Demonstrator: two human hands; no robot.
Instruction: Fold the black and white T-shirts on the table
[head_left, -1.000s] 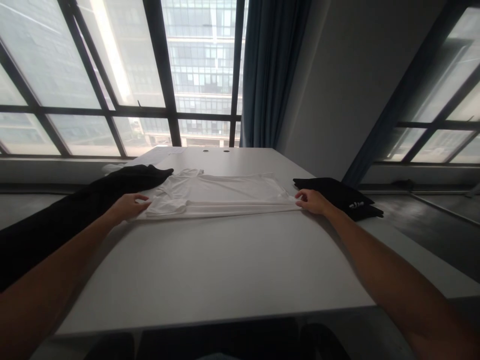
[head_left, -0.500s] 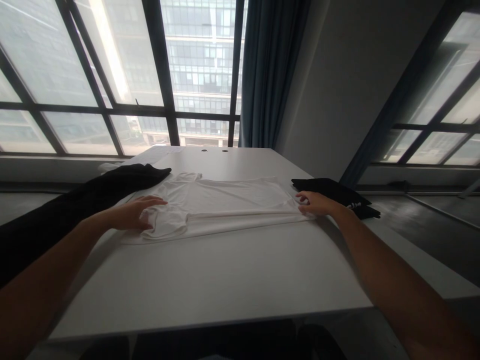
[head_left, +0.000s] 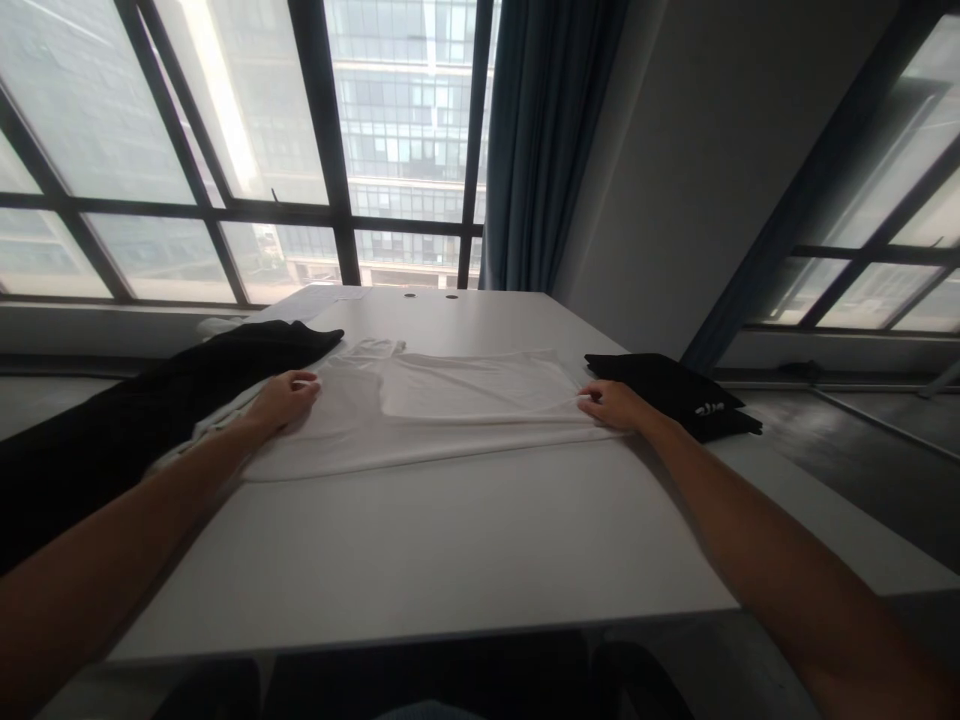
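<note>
With narrowed fingers of left hand and right hand, pinches white shirt; has folded black clothes just right of right fingers, table beneath both.

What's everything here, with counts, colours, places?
Smooth flat table: one, white, centre
Thin cloth shirt: one, white, across table
Long cloth garment: one, black, left
Folded cloth stack: one, black, right
Flat papers: count unclear, white, far left
Round fittings: two, dark, far end
Fabric curtains: two, blue, centre and right
Glass windows: two banks, dark frames, left and right
Flat wall: one, grey, right
Unclear shapes: several, black, bottom
Left hand grip: one, shirt's left end
Right hand grip: one, shirt's right end
</note>
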